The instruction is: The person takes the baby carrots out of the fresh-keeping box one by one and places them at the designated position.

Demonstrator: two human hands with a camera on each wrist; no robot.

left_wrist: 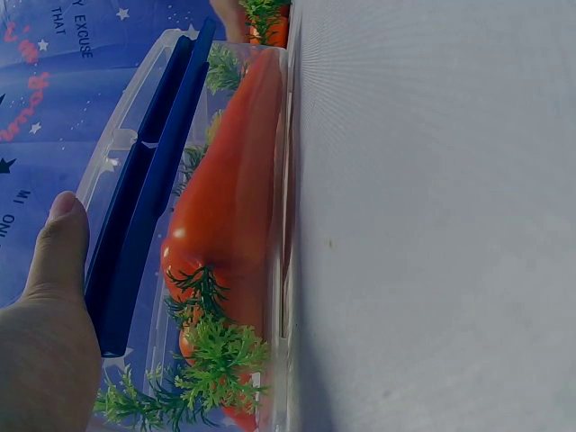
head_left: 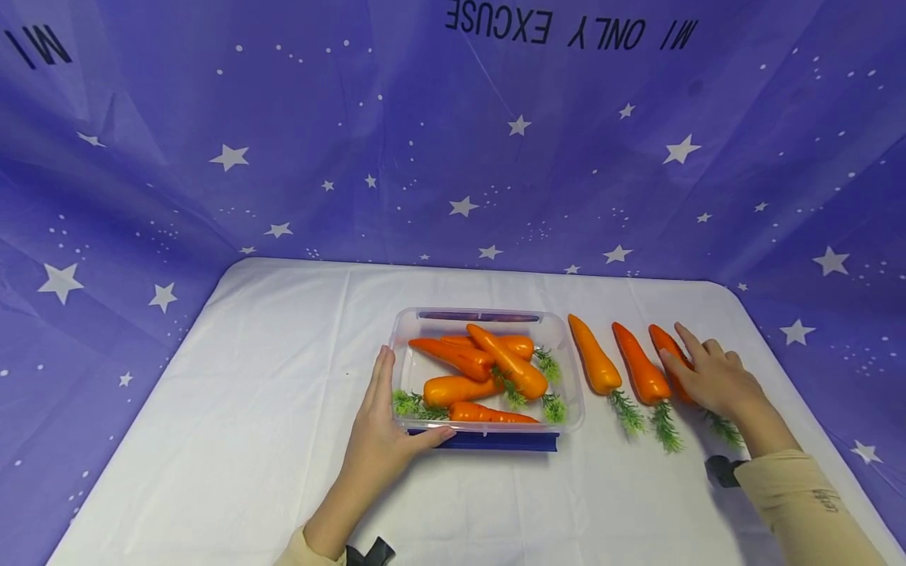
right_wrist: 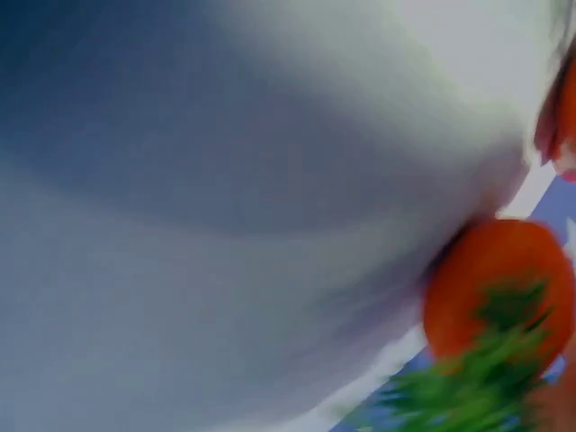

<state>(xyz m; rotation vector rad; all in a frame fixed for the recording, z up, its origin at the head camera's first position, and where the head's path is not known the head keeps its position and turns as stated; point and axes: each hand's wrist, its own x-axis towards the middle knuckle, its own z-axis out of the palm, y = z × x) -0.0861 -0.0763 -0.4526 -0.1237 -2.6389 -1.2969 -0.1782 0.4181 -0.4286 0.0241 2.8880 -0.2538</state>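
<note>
A clear plastic box (head_left: 575, 393) with blue latches (head_left: 499, 442) holds several orange carrots (head_left: 506, 362) with feathery green tops. My left hand (head_left: 378, 440) rests against its front left corner, fingers fairly straight along the left wall and thumb on the front. In the left wrist view the thumb lies beside a blue latch (left_wrist: 148, 207), and a carrot (left_wrist: 225, 180) shows through the wall. My right hand (head_left: 715, 381) holds the rightmost loose carrot (head_left: 658, 336) between thumb and fingers, covering its middle. The right wrist view is blurred, with a carrot's thick end (right_wrist: 490, 279) showing.
Two more carrots, an orange one (head_left: 593, 358) and a redder one (head_left: 640, 365), lie between the box and my right hand. A white cloth (head_left: 233, 409) covers the table. Behind and beside it hangs a purple curtain (head_left: 396, 157) with white stars.
</note>
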